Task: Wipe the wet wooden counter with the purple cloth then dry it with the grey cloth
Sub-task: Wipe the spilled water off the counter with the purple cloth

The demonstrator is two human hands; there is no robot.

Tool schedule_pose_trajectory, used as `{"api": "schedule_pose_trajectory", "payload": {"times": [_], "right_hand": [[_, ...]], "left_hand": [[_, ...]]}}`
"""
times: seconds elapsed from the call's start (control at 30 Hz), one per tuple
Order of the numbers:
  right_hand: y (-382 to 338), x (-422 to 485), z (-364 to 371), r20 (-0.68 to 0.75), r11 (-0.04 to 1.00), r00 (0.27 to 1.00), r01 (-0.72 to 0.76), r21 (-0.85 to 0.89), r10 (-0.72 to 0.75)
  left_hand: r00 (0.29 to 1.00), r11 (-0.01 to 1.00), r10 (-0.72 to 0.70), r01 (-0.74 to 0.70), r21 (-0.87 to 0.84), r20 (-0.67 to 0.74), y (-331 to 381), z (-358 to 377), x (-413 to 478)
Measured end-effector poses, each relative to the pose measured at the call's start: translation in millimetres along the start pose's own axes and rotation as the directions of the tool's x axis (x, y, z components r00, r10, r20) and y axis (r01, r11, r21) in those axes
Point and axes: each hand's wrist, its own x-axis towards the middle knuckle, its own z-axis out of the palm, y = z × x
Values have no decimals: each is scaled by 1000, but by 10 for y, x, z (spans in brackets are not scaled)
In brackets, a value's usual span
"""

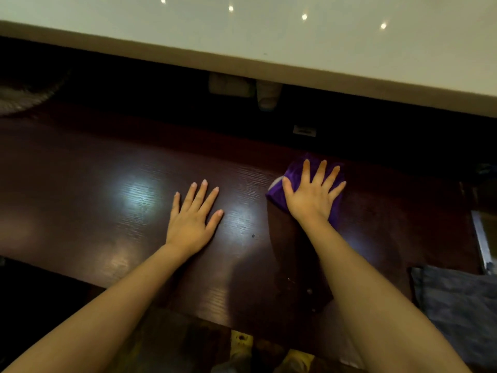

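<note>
The dark wooden counter [113, 184] runs across the view and shines with light patches. My right hand [312, 192] lies flat with spread fingers on the purple cloth [277, 193], pressing it onto the counter toward its far right part. A duller streak runs on the wood from the cloth back toward me. My left hand [192, 219] rests palm down on the bare wood in the middle, fingers apart, holding nothing. The grey cloth [462, 308] lies at the counter's near right corner, beside my right forearm.
A pale raised ledge [269, 36] overhangs the far side, with a dark gap under it holding dim pale objects [242, 87]. A metal-edged thing [484, 246] stands at the right edge. The floor and my feet show below the near edge.
</note>
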Motion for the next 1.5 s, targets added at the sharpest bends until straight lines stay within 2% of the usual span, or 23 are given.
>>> {"api": "schedule_pose_trajectory", "payload": {"times": [0.2, 0.43, 0.53, 0.73, 0.8, 0.87, 1.0, 1.13, 1.33, 1.5], "right_hand": [[-156, 202, 23, 29, 991, 992, 124, -46, -122], [-762, 334, 99, 82, 946, 944, 322, -27, -319], [-1031, 315, 163, 95, 893, 890, 449, -16, -446], [-1250, 107, 247, 157, 736, 733, 675, -51, -662], [-1207, -58, 259, 162, 691, 689, 721, -49, -707], [-1100, -236, 246, 161, 680, 677, 732, -41, -718], [-714, -475, 194, 136, 688, 688, 723, -59, -712], [-285, -574, 126, 104, 751, 755, 655, -79, -648], [315, -856, 40, 46, 895, 898, 440, -73, -438], [674, -1394, 45, 11, 969, 970, 243, -51, -243]], "left_hand": [[1000, 999, -10, 11, 37, -23, -299, -35, -123], [999, 998, -29, 30, 54, -20, -441, -75, -362], [999, 998, -34, 35, 55, -22, -511, -98, -479], [999, 997, -44, 45, 65, -24, -602, -100, -711], [999, 997, -37, 38, 62, -24, -618, -110, -745], [999, 997, -30, 31, 64, -23, -627, -118, -754], [999, 998, -33, 35, 60, -25, -621, -111, -760], [998, 998, -49, 51, 45, -36, -602, -99, -814], [997, 996, -71, 73, 54, -41, -579, -85, -949], [997, 996, -71, 72, 47, -19, -558, -96, -953]]}}
